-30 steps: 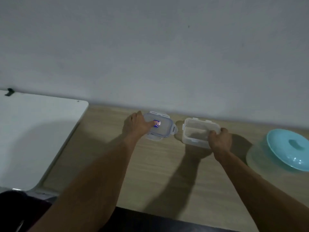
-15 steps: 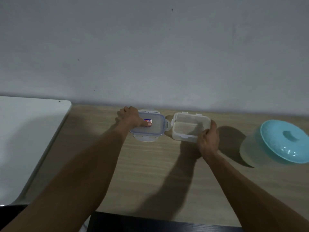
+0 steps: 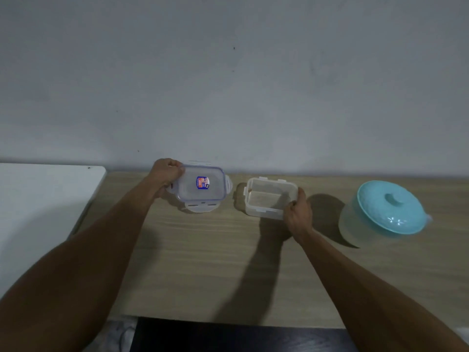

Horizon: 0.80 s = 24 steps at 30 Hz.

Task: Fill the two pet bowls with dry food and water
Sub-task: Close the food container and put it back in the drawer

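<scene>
**Both hands gripping, one on the lid and one on the tub**

The left hand (image 3: pixel 167 174) has its fingers curled round the left end of a clear rectangular plastic lid (image 3: pixel 203 189) with a blue seal and a red-and-blue sticker, thumb on top. The lid's latch flaps splay outward; whether it rests on the table cannot be told.

The right hand (image 3: pixel 298 214) clasps the near right corner of an open translucent white rectangular plastic tub (image 3: pixel 264 213), with the fingers wrapped over the rim. The tub stands upright on the pale wood-grain table (image 3: pixel 203 262), just right of the lid and apart from it.

Both sit near the table's far edge, close to the grey wall (image 3: pixel 228 85). A round translucent container with a teal lid (image 3: pixel 390 207) stands well to the right. A white surface (image 3: pixel 38 199) borders the table on the left. Bare wood stretches between the arms toward the near edge.
</scene>
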### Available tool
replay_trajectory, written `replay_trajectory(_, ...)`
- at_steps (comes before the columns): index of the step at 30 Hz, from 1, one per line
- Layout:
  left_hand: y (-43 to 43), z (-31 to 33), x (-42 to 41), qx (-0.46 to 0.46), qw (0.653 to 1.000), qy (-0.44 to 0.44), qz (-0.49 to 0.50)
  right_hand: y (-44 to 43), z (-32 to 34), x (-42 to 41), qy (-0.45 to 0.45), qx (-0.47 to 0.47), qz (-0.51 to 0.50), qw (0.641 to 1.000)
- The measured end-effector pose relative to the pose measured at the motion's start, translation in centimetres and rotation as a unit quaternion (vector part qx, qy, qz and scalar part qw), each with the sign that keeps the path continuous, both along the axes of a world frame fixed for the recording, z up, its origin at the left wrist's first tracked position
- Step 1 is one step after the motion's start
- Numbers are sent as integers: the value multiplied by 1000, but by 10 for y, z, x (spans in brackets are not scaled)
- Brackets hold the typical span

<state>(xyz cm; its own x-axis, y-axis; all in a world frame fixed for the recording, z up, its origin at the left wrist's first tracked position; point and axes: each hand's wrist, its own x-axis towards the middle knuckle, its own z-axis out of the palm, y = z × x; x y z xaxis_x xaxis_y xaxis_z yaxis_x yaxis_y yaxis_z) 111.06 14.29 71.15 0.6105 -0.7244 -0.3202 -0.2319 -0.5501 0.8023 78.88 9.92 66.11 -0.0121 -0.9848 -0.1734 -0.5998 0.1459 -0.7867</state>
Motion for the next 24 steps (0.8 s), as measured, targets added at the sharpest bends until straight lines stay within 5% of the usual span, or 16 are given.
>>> replay_trajectory(7,-15,41,-37,-74,995,64,4,0,15,-13,-14,12,44,999)
replay_trajectory(15,-61,22,-132,-58,987,127,-77,-23,35,-23,-171,41,-104,979)
replay_trajectory(24,-72,-1,-155,-41,993,62,-90,-26,13,-43,-98,34,-119,987)
